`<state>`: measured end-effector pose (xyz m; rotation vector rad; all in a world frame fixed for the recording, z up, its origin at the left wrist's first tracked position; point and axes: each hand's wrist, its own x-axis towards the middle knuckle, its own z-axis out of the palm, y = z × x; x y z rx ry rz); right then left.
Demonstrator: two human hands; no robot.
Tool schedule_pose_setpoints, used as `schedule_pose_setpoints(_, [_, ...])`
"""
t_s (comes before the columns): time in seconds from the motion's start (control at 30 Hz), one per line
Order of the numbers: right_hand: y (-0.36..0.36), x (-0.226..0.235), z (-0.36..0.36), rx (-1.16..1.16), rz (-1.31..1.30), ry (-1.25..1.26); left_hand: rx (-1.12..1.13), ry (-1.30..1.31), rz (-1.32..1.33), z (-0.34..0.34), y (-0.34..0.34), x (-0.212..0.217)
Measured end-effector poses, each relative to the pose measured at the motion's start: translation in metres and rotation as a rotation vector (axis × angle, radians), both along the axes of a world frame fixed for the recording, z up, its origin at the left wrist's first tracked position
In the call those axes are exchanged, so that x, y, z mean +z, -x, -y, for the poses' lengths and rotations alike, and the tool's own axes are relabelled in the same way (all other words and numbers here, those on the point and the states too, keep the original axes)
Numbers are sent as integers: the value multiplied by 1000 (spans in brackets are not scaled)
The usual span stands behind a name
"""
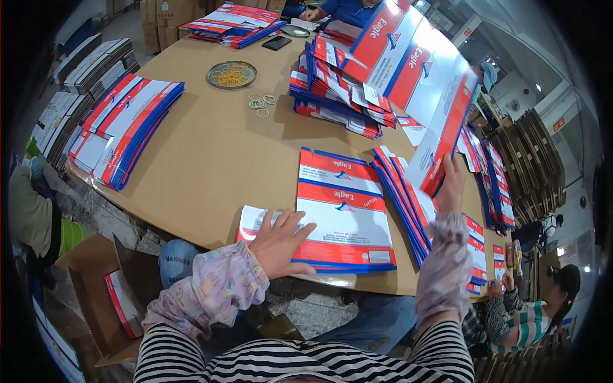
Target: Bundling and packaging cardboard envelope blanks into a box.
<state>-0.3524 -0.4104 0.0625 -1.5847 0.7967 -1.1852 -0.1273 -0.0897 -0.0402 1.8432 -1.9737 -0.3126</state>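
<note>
My left hand lies with fingers spread on the left edge of a flat red, white and blue printed carton sheet at the table's near edge. A white and red flap sticks out under its fingertips. My right hand grips the lower end of a large printed carton sheet, held up and tilted above the table, its top part folded over and shiny. Beneath it, a slanting fan of flat cartons lies beside the flat sheet. My right fingers are partly hidden behind the raised sheet.
Carton stacks stand on the round table: a left stack, a middle pile and a far stack. A dish of rubber bands, loose bands and a phone lie beyond. Co-workers sit across and right; an open cardboard box stands lower left.
</note>
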Motion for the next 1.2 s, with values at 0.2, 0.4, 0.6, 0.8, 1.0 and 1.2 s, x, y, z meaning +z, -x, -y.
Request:
schedule_pose_setpoints(0.2, [-65, -13, 161, -101, 63, -62, 7, -100, 21, 6, -20, -15])
schedule_pose_setpoints(0.4, [-147, -44, 253, -46, -11, -30, -9, -75, -14, 9, -21, -12])
schedule_pose_setpoints(0.6, [-158, -52, 239, -257, -610, 186, 12, -46, -53, 4, -18, -7])
schedule_pose_setpoints(0.8, [-110, -29, 5, 472, -510, 163, 205, -52, 44, 6, -20, -15])
schedule_pose_setpoints(1.0, [-35, -46, -153, 875, -952, 570, 242, 90, 79, 16, -35, -23])
schedule_pose_setpoints(1.2, [-7, -104, -179, 591, -1110, 797, 274, 199, -20, 18, -37, -37])
